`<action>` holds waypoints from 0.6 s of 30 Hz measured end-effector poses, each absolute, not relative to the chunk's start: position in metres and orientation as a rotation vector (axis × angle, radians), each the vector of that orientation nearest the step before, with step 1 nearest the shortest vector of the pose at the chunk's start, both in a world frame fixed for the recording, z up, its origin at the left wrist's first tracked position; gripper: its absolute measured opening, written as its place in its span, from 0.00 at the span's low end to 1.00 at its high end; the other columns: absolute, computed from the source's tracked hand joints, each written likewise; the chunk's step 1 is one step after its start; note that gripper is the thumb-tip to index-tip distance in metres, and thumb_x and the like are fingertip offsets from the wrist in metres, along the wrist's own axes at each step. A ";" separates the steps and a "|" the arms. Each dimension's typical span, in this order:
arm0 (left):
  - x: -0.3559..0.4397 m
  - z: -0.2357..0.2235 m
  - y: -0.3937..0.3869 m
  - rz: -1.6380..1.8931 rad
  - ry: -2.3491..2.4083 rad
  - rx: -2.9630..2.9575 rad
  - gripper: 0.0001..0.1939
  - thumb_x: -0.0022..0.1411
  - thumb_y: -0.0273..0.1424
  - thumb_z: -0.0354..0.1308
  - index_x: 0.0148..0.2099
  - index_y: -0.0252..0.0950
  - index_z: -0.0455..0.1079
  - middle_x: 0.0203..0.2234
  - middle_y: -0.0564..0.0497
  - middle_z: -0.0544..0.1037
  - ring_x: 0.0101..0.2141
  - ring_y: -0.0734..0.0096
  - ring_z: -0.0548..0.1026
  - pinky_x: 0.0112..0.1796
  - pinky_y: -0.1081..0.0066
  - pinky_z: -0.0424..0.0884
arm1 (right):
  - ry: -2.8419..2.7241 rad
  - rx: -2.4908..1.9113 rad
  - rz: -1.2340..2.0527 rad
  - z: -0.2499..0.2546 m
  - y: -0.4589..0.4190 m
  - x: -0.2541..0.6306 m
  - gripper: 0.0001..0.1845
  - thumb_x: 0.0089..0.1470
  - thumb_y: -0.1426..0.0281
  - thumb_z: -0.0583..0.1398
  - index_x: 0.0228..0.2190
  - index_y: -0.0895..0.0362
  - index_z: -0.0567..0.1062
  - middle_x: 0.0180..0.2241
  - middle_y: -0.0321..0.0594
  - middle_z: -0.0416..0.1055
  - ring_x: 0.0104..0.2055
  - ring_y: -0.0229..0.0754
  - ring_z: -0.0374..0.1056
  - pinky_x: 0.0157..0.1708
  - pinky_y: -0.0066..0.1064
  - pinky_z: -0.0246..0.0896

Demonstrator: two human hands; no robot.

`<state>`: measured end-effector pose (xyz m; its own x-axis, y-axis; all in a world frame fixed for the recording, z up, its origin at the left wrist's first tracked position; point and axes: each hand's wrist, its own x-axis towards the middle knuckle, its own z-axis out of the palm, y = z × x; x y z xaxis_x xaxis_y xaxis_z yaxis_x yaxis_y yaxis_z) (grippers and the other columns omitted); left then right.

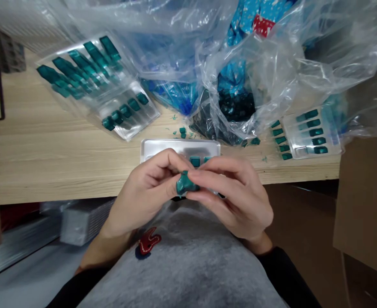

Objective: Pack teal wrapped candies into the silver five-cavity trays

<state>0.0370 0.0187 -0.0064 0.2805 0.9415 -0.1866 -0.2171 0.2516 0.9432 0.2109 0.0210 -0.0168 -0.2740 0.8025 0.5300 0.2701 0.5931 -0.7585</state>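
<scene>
The single view comes from a camera worn on the person's head, looking forward and down over the grey shirt (182,261), whose front fills the 6 o'clock edge of the frame. It sits close above the left hand (146,192) and right hand (236,196), which meet near the centre. The table (63,171) runs across behind them, with plastic bags (265,64) toward 12 o'clock and a cardboard box (364,201) at 3 o'clock.
</scene>
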 end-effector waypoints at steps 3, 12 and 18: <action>0.038 -0.008 0.019 1.010 0.938 0.946 0.08 0.62 0.36 0.66 0.34 0.39 0.72 0.27 0.57 0.75 0.28 0.81 0.73 0.30 0.84 0.71 | -1.856 -0.855 0.692 -0.014 0.021 0.213 0.12 0.60 0.71 0.65 0.46 0.57 0.75 0.43 0.38 0.75 0.42 0.36 0.73 0.44 0.27 0.73; 0.035 -0.006 0.009 1.279 1.194 1.642 0.06 0.66 0.31 0.61 0.46 0.40 0.74 0.37 0.53 0.77 0.41 0.75 0.76 0.43 0.76 0.73 | -1.505 -0.902 0.870 -0.021 0.018 0.205 0.12 0.57 0.70 0.67 0.44 0.56 0.77 0.38 0.38 0.74 0.32 0.34 0.70 0.35 0.27 0.72; 0.033 0.000 0.013 1.087 1.127 1.908 0.04 0.68 0.30 0.58 0.44 0.40 0.74 0.37 0.50 0.77 0.39 0.73 0.76 0.39 0.73 0.75 | -1.469 -0.891 0.963 -0.020 0.016 0.203 0.13 0.54 0.70 0.69 0.42 0.52 0.76 0.35 0.34 0.76 0.33 0.36 0.71 0.35 0.28 0.71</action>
<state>0.0332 0.0128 0.0004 0.2831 0.9036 0.3215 0.3544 -0.4101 0.8404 0.2029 0.0165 -0.0203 -0.1041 0.9192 0.3799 0.0180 0.3836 -0.9233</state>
